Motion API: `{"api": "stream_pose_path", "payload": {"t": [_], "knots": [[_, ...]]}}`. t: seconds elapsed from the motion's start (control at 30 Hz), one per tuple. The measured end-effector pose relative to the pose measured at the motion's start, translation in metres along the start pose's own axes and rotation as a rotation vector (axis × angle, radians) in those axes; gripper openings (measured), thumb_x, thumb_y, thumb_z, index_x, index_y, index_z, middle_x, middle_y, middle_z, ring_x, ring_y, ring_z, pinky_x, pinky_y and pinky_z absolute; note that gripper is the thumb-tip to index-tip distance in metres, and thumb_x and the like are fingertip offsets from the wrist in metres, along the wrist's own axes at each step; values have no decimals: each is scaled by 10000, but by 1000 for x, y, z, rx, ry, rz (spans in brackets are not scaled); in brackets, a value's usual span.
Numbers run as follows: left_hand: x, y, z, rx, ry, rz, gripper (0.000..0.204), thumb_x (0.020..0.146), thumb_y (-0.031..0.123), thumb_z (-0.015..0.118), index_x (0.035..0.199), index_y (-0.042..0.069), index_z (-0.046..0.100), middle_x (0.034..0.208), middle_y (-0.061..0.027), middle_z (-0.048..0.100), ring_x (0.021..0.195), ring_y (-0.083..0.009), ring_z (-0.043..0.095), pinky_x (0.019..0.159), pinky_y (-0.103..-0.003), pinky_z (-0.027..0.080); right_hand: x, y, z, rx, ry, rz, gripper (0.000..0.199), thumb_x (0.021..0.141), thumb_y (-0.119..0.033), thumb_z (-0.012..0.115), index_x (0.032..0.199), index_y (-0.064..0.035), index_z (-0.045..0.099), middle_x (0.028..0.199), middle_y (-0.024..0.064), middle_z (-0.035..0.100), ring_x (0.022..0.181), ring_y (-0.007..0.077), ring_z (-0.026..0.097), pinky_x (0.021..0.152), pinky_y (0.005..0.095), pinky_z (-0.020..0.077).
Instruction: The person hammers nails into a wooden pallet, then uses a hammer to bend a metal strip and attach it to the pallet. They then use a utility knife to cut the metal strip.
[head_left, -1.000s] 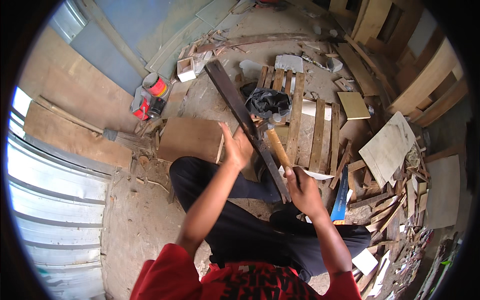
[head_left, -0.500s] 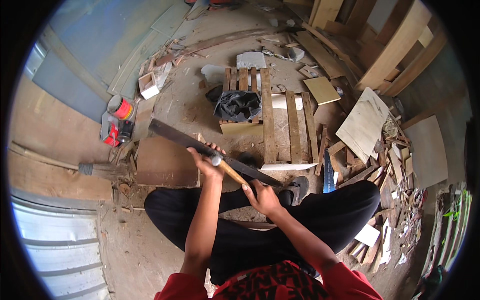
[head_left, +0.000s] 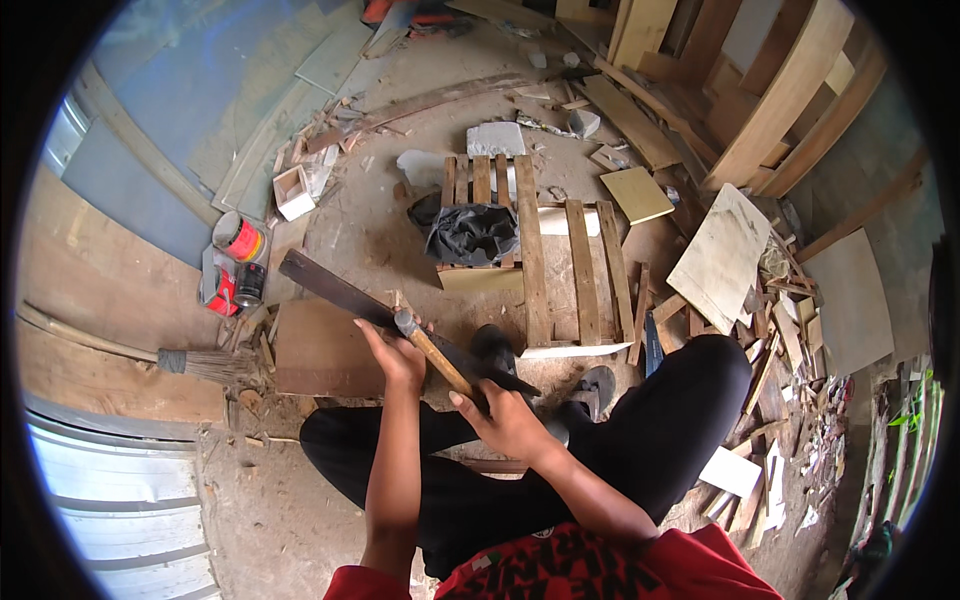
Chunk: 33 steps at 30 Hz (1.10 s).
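Dusty floor [head_left: 370,235] bore a slatted wooden frame [head_left: 536,270]; wood scraps [head_left: 787,325] littered the right side. Dark plank [head_left: 335,290] slanted above spread legs [head_left: 680,420], left hand [head_left: 402,362] cupped round it from beneath. Right hand [head_left: 508,420], forearm angled inward, gripped hammer [head_left: 437,357] by its handle.

Red shirt [head_left: 705,565]: bold black capitals across the front, bent among folds.
Red-and-yellow can [head_left: 237,236]: banded label, any print too small to read.
Dark can [head_left: 250,285]: label marks too small to read.
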<state>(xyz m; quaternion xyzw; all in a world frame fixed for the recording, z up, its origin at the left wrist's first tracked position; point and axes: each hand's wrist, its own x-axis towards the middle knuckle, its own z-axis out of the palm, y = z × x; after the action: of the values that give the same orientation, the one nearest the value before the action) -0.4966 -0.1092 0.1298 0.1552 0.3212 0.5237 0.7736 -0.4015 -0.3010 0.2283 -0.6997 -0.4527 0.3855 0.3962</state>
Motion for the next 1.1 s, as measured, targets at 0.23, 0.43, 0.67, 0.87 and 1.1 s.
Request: {"api": "stream_pose_path", "payload": {"t": [0.23, 0.43, 0.67, 0.87, 1.1], "knots": [[10, 6, 27, 123, -111, 137, 699, 917, 751, 431, 1099, 82, 519, 999, -45, 555, 935, -204, 534, 867, -371, 430, -10, 5, 3, -34, 75, 27, 499, 978, -422, 613, 940, 70, 533, 668, 315, 582, 786, 499, 644, 613, 484, 497], [-16, 32, 70, 216, -329, 51, 755, 934, 735, 407, 1268, 65, 500, 1190, -43, 534, 1093, -196, 509, 1017, -383, 387, -3, 13, -8, 119, 188, -86, 428, 1000, -362, 597, 866, 37, 518, 596, 194, 560, 521, 312, 607, 505, 406, 450], [-8, -25, 9, 395, -326, 35, 824, 923, 787, 307, 1108, 27, 569, 881, -86, 648, 766, -200, 633, 716, -361, 529, 16, 14, -7, 715, -74, -88, 296, 1056, -373, 479, 954, -97, 450, 604, -53, 374, 448, 35, 353, 392, 210, 300], [-23, 10, 35, 687, -393, 28, 693, 975, 683, 380, 854, 26, 561, 565, -46, 510, 441, -139, 469, 433, -288, 392, 4, -7, -69, 942, -253, 202, 432, 1057, -498, 387, 937, -87, 447, 588, -28, 338, 407, 71, 276, 358, 243, 237], [-48, 127, 72, 1127, -789, -121, 568, 1019, 561, 436, 824, 43, 565, 576, -8, 519, 430, -85, 461, 425, -253, 381, -4, -36, -148, 473, -529, 187, 356, 1053, -419, 477, 902, -98, 446, 582, -59, 345, 426, 50, 312, 375, 240, 259]]}}
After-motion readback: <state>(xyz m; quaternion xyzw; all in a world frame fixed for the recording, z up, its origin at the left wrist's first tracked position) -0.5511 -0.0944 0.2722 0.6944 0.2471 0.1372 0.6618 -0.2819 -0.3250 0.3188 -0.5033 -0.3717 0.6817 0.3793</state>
